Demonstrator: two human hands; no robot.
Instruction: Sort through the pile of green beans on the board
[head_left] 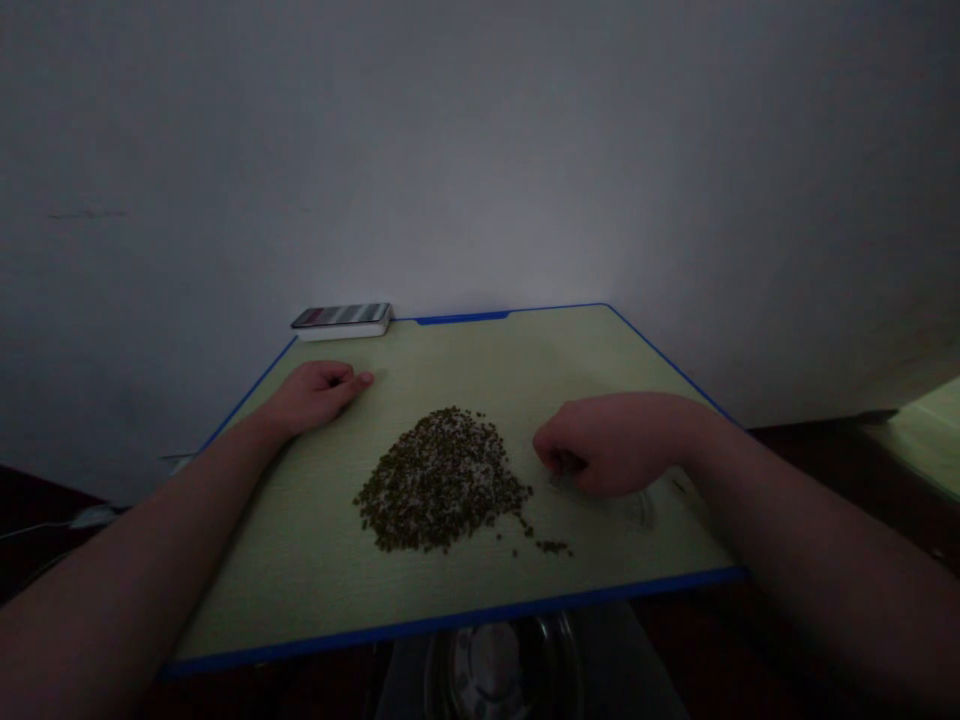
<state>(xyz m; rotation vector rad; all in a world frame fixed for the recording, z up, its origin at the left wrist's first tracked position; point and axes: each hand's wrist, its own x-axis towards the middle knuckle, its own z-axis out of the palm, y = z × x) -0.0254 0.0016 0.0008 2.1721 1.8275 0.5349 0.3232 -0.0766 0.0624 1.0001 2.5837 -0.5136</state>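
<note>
A heap of small green beans mixed with white grains [442, 485] lies in the middle of the pale table [300, 590]. My left hand [319, 393] rests on the tabletop beyond the heap's left side, fingers curled in and thumb pointing right, with nothing visible in it. Just right of the heap, my right hand [600, 443] is closed, knuckles up and fingertips turned down toward the table. Whatever its fingers hold, if anything, is hidden. Under and beside that hand shows the faint curved edge of a clear object [643, 510], too dim to name.
At the table's far left corner lies a white box with a dark striped top [343, 320]. Several loose beans [553, 547] trail toward the near edge. Below that edge is a shiny metal bowl [499, 668]. A bare wall [480, 150] stands behind the table.
</note>
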